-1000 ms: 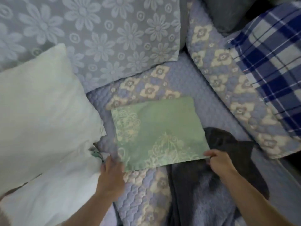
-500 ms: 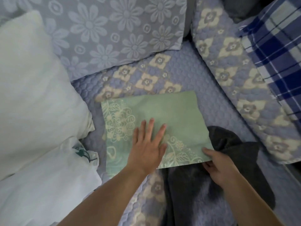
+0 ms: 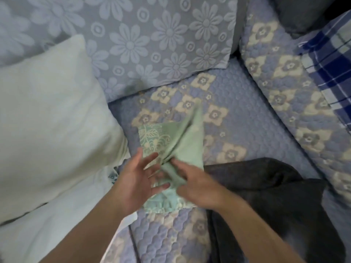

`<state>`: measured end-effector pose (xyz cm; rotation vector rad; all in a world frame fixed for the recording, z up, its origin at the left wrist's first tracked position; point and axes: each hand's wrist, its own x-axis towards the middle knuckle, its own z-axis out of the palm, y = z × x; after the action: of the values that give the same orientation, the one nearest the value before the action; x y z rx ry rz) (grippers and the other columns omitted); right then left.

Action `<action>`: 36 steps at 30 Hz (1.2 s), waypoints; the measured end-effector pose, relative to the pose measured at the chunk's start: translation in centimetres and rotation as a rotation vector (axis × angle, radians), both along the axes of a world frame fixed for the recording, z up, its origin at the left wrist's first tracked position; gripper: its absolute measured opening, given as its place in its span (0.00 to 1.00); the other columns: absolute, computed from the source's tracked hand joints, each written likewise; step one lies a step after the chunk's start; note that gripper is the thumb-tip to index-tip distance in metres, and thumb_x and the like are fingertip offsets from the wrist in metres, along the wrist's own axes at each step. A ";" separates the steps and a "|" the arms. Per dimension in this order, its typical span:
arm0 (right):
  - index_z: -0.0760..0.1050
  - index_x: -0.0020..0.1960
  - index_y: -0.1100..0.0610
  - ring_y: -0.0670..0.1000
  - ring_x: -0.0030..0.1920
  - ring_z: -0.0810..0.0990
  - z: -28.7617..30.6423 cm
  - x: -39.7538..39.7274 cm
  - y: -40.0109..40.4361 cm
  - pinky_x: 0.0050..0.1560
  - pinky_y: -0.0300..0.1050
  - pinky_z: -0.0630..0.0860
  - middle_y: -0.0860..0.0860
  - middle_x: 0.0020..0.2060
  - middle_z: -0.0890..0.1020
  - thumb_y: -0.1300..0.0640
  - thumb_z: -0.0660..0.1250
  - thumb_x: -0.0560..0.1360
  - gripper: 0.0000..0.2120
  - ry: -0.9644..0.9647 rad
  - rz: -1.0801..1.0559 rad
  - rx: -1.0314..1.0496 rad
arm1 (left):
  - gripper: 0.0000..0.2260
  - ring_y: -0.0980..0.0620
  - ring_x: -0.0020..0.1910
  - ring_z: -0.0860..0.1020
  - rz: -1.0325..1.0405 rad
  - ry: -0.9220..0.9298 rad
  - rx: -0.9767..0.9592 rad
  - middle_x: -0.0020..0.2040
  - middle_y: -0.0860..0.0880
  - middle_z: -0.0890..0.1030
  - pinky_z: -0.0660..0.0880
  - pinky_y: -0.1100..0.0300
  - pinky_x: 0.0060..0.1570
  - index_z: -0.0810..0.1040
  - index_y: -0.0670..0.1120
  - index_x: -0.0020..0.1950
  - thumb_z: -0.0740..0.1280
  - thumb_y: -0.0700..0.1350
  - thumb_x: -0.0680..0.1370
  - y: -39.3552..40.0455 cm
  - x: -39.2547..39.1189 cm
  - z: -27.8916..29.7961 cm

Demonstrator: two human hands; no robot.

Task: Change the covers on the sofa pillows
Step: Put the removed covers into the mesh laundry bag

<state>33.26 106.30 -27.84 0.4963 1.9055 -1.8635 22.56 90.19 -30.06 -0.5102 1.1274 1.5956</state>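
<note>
Green pillow cover (image 3: 187,141) being gathered on the quilted sofa seat (image 3: 247,118), seen from the head camera. The cover, pale green with a cream floral print, lies on the seat just right of the bare white pillow (image 3: 49,118); its right half is drawn up into a ridge of folds that runs toward the sofa's back cushion (image 3: 144,42). The right hand (image 3: 193,185) meets the cover at its near edge, fingers curled into the bunched cloth, apparently pinching a fold, though motion blur leaves the exact grip uncertain. The left hand (image 3: 136,179) lies beside it, nearer the white pillow, fingers spread and straight, resting on or just above the cloth and holding nothing. A dark grey cloth (image 3: 266,190) lies to the right of the cover, touching its edge.

The step in hand appears to be opening or gathering the cover before fitting it over the white pillow. To do it well, the two layers at the open end should be found and separated first; the spread hand can slide inside while the other keeps the edge taut. Bunching the cover down toward its closed end would let the pillow's corners seat fully. The dark cloth risks being caught up in the folds and is best kept apart.
</note>
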 end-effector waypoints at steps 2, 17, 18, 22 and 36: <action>0.58 0.78 0.41 0.41 0.44 0.78 -2.2 -0.7 -2.8 0.44 0.41 0.77 0.44 0.58 0.80 0.58 0.68 0.73 0.38 -0.034 0.300 0.168 | 0.24 0.40 0.44 0.82 -0.072 0.033 -0.064 0.45 0.39 0.83 0.79 0.46 0.48 0.84 0.44 0.56 0.61 0.63 0.80 -0.2 0.7 -0.6; 0.65 0.75 0.49 0.61 0.69 0.65 -8.6 -14.8 5.7 0.67 0.55 0.66 0.54 0.69 0.73 0.47 0.60 0.83 0.22 -0.001 0.373 1.132 | 0.30 0.71 0.54 0.79 -0.152 0.545 -0.242 0.57 0.67 0.80 0.74 0.72 0.53 0.72 0.65 0.62 0.58 0.27 0.81 -0.3 -0.3 -6.4; 0.70 0.71 0.50 0.61 0.66 0.68 -9.1 -15.2 5.9 0.64 0.55 0.67 0.55 0.64 0.77 0.47 0.60 0.82 0.19 -0.012 0.350 1.199 | 0.30 0.68 0.55 0.80 -0.139 0.534 -0.264 0.58 0.65 0.81 0.75 0.69 0.54 0.71 0.66 0.64 0.59 0.29 0.80 -0.6 -0.9 -7.2; 0.76 0.62 0.52 0.60 0.60 0.70 -9.9 -14.8 6.4 0.58 0.53 0.68 0.55 0.56 0.78 0.48 0.61 0.82 0.13 -0.018 0.206 1.366 | 0.21 0.52 0.49 0.80 -0.229 0.480 -0.486 0.59 0.52 0.80 0.77 0.55 0.48 0.64 0.59 0.74 0.59 0.42 0.82 -1.6 -0.2 -8.3; 0.67 0.72 0.54 0.51 0.64 0.68 -7.9 -2.3 -15.5 0.65 0.54 0.72 0.50 0.64 0.72 0.50 0.66 0.78 0.24 0.147 0.157 0.718 | 0.10 0.48 0.50 0.82 -0.395 0.601 -1.025 0.47 0.52 0.80 0.72 0.56 0.47 0.73 0.56 0.53 0.66 0.40 0.78 -22.0 11.1 -3.9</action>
<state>30.96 90.84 -35.74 0.4067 2.6124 -1.1011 33.69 68.19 -34.01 -0.4026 2.3480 0.7293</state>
